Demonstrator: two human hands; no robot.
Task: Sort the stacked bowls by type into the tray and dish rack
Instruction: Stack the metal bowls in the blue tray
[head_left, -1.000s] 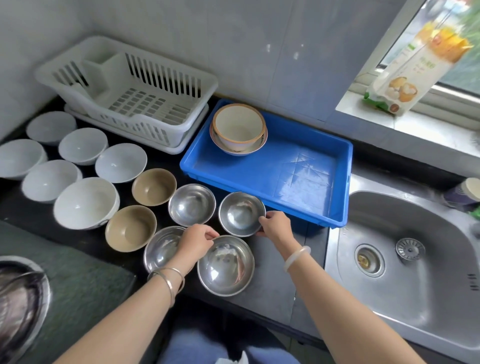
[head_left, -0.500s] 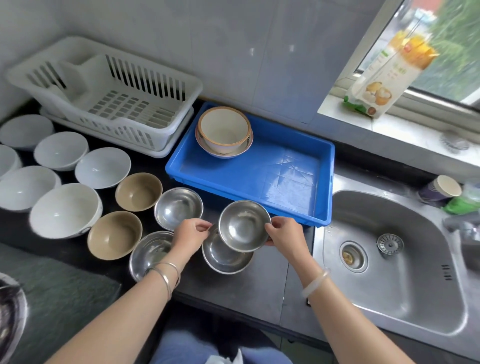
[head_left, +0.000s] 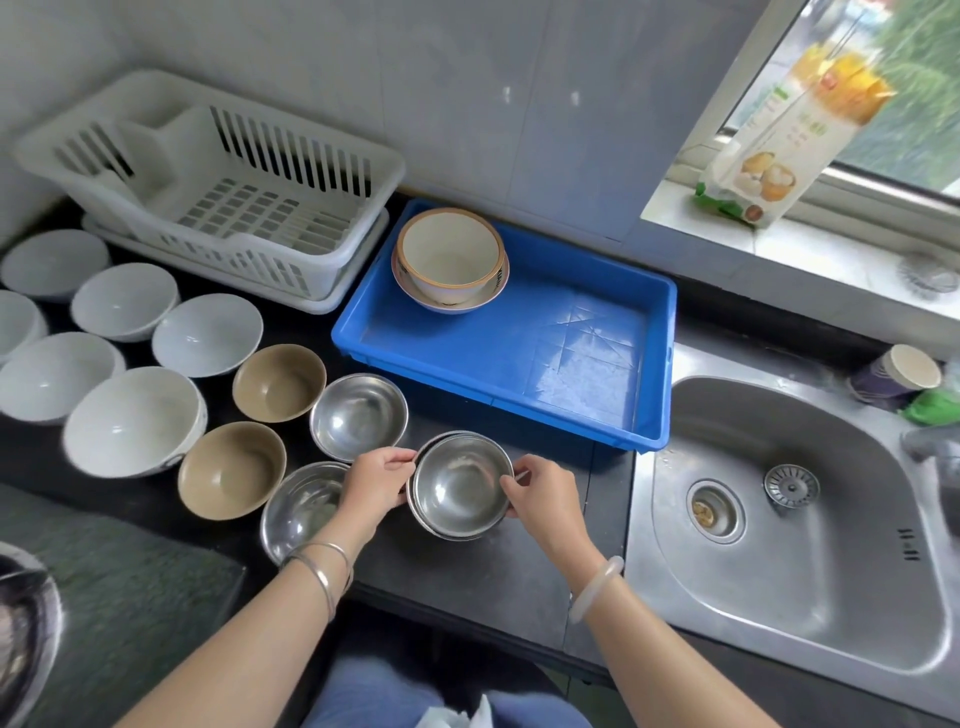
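A nested pair of round stainless-steel bowls is found on the black countertop, just in front of the blue plastic tray. Its rim is pinched on opposite sides by the left hand and the right hand, with curled fingers. The white slatted dish rack is placed behind, at the left.

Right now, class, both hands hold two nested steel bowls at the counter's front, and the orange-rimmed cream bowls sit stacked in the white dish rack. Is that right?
Not quite: the orange-rimmed cream bowls sit stacked in the blue tray, not the white dish rack, as the head view shows. The left hand and right hand do hold the nested steel bowls.
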